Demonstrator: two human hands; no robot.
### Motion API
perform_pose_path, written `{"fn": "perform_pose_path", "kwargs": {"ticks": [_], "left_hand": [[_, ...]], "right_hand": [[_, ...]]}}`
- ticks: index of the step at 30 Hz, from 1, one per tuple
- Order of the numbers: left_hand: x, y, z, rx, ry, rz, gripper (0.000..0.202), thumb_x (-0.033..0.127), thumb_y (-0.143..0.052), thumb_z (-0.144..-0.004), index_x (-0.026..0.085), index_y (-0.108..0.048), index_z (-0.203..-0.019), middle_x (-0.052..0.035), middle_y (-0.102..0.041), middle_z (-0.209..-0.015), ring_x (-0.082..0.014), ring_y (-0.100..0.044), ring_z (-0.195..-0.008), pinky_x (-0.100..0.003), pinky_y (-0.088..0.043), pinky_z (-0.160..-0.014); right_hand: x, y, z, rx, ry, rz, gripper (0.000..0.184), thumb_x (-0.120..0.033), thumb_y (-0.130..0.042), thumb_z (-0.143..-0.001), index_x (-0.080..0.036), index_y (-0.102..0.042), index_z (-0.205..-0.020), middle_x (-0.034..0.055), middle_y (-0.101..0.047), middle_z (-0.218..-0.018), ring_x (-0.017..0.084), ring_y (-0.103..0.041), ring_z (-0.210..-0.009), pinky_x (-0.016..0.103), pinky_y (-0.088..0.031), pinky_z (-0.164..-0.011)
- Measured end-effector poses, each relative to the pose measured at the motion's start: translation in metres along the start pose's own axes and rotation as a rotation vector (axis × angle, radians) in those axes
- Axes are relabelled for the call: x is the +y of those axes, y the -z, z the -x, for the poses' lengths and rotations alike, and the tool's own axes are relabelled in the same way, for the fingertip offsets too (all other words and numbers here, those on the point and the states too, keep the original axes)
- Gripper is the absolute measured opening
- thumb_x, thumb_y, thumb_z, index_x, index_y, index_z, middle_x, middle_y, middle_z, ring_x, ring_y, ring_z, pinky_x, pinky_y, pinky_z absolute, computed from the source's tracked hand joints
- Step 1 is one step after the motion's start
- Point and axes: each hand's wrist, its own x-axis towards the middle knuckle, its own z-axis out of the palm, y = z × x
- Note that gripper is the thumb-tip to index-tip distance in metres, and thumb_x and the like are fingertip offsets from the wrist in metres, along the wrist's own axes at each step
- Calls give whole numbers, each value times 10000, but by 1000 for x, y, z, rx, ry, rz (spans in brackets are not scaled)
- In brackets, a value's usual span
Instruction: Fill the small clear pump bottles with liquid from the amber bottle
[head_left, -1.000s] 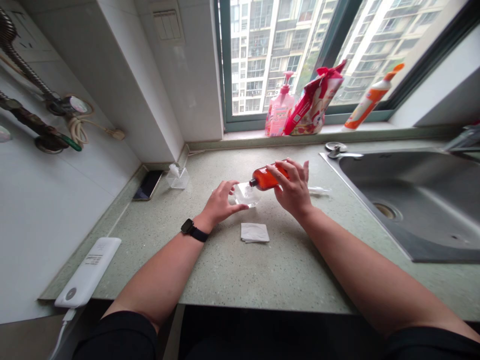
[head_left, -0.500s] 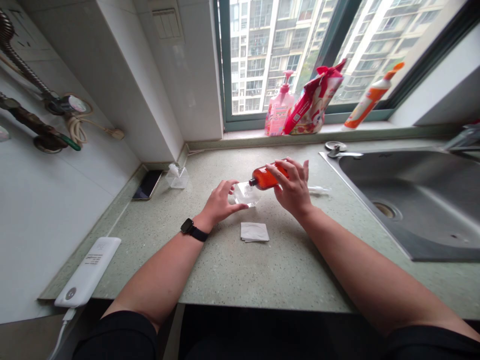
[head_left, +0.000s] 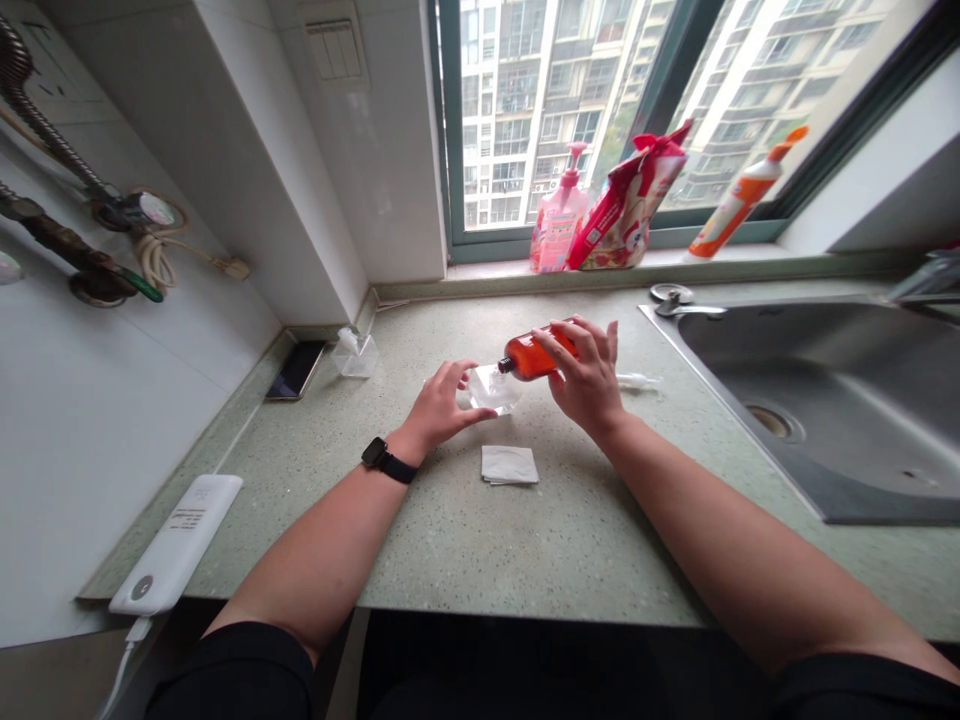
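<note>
My right hand is closed around an orange-red bottle, tipped nearly level with its dark threaded neck pointing left. That neck is at the mouth of a clear square bottle on the counter. My left hand grips the clear bottle from its left side, thumb in front and fingers behind. Whether liquid is flowing between them I cannot tell. Just in front lies a folded white tissue. A clear pump top rests on the counter behind my right hand.
A clear square container with a white top and a phone lie at the back left. A white power bank sits at the left edge. The steel sink is on the right. Pink pump bottle and red bag stand on the sill.
</note>
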Motion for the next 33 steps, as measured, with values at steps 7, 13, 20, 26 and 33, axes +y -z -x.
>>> {"fn": "perform_pose_path", "kwargs": {"ticks": [7,13,20,26,33], "left_hand": [[1,0,0,-7,8,7,774,657,-897,-808,276,-564,-1393,-89,-664,-1248,-284,-708,-1059,-502,-637,-924],[1,1,0,-6,9,8,767,652,-895,-815,280,-564,-1398,-92,-664,-1258,-285,-708,-1063,-501,-637,-923],[0,0,0,-3,1,3,775,668,-888,-813,285,-564,-1404,-91,-666,-1251,-284,-709,-1052,-496,-638,-911],[0,0,0,-9,5,-4,786,683,-880,-812,276,-564,-1406,-89,-665,-1251,-283,-710,-1053,-490,-640,-907],[0,0,0,-5,4,1,781,689,-875,-814,284,-564,-1405,-84,-669,-1238,-282,-711,-1047,-492,-638,-912]], "right_hand": [[-1,1,-1,-2,1,12,862,-68,-638,-910,-486,-419,-1632,47,-621,-1481,358,-495,-1489,780,-201,-1318],[-1,0,0,17,5,-7,876,-56,-631,-914,-504,-414,-1635,40,-620,-1483,350,-496,-1488,770,-195,-1325],[1,-1,0,10,6,10,898,-61,-643,-908,-509,-395,-1646,36,-622,-1485,355,-496,-1489,775,-208,-1323],[1,0,0,21,11,9,872,-69,-640,-928,-506,-405,-1644,38,-622,-1489,349,-496,-1489,771,-207,-1323],[0,0,0,19,9,14,886,-65,-645,-916,-508,-398,-1643,38,-617,-1492,353,-499,-1487,776,-206,-1322]]}}
